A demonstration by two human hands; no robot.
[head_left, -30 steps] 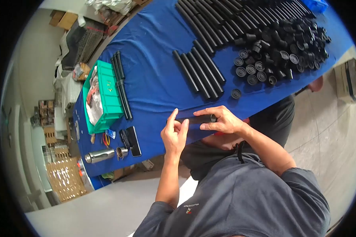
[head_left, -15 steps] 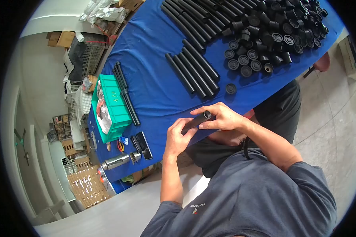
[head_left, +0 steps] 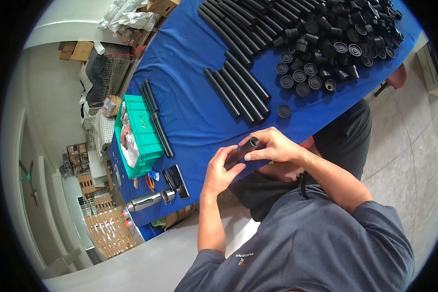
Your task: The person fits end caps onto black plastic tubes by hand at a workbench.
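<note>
Black plastic tube [head_left: 238,154], fingers of left hand [head_left: 218,176] and right hand [head_left: 276,147] clamped round it; probably light, stiff, slightly slick, best gripped mid-length

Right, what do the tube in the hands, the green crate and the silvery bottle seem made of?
Tube: probably black plastic, semi-matte, by its soft highlights and smooth wall; coated metal can't be ruled out.
Crate: likely moulded plastic, by its even green colour and thick rim.
Bottle: looks like polished metal, probably steel, by its bright, sharp reflections.
</note>
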